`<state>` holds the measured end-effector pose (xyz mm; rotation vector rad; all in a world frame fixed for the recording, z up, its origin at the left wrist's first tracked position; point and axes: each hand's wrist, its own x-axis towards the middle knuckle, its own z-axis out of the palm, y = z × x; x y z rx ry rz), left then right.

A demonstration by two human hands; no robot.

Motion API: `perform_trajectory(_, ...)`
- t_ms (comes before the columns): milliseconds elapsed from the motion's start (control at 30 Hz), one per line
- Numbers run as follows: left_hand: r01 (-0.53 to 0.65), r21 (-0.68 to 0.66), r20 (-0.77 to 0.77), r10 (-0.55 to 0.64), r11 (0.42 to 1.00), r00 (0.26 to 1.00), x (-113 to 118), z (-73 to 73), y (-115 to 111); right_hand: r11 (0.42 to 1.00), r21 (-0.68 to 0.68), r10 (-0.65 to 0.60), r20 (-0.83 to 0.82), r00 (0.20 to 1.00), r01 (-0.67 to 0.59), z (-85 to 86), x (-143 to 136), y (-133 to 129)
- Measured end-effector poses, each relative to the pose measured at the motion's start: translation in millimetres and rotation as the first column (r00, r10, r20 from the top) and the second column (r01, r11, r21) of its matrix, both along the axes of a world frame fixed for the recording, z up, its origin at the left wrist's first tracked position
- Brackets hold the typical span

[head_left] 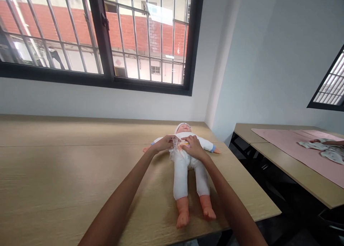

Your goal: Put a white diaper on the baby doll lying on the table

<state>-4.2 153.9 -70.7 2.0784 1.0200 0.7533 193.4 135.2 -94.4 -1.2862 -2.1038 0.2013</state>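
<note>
A baby doll (pixel 180 181) in white clothing with blue cuffs lies on its back on the wooden table, head toward the wall and bare feet toward me. Around its waist is a white diaper (pixel 176 154) with a coloured print on the front. My left hand (pixel 165 142) pinches the diaper's crumpled, see-through side edge. On the other side of the waist, my right hand (pixel 195 147) rests on the diaper's front, thumb and fingers apart. Both hands partly cover the doll's belly.
The wooden table (pixel 67 181) meets the wall below a barred window (pixel 147 34). At the right stands another table (pixel 285 163) with a pink mat (pixel 285 140), where patterned cloth (pixel 331 152) and part of an arm show. A dark gap separates the tables.
</note>
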Motion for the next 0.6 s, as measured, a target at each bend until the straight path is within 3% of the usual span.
perform_trajectory(67, -0.05, 0.018, 0.079, 0.048, 0.999, 0.996, 0, -6.5, 2, 0.998, -0.056, 0.027, -0.011, 1.0, -0.028, 5.7, 0, 1)
perform_trajectory(167, -0.089, -0.061, 0.185, 0.099, 0.994, 0.978, 2, -15.1, 6, 0.982, -0.101, 0.143, -0.162, 0.976, -0.16, 11.5, 4, -1)
perform_trajectory(300, 0.05, -0.132, 0.325, -0.005, 0.99, 0.946, 10, -12.3, 2, 0.944, -0.024, 0.295, -0.376, 0.878, -0.328, 11.5, 7, -4)
perform_trajectory(367, 0.091, -0.168, 0.343, -0.028, 0.982, 0.939, 14, -5.2, -4, 0.952, 0.015, 0.282, -0.424, 0.861, -0.305, 8.9, 6, -3)
perform_trajectory(467, 0.047, -0.174, 0.296, 0.007, 0.984, 0.955, 14, 4.4, -14, 0.969, 0.062, 0.239, -0.472, 0.849, -0.239, 4.8, 2, -1)
perform_trajectory(600, 0.028, -0.159, 0.23, 0.01, 0.987, 0.973, 7, 5.8, -15, 0.98, 0.094, 0.2, -0.462, 0.864, -0.176, 0.5, -4, 3)
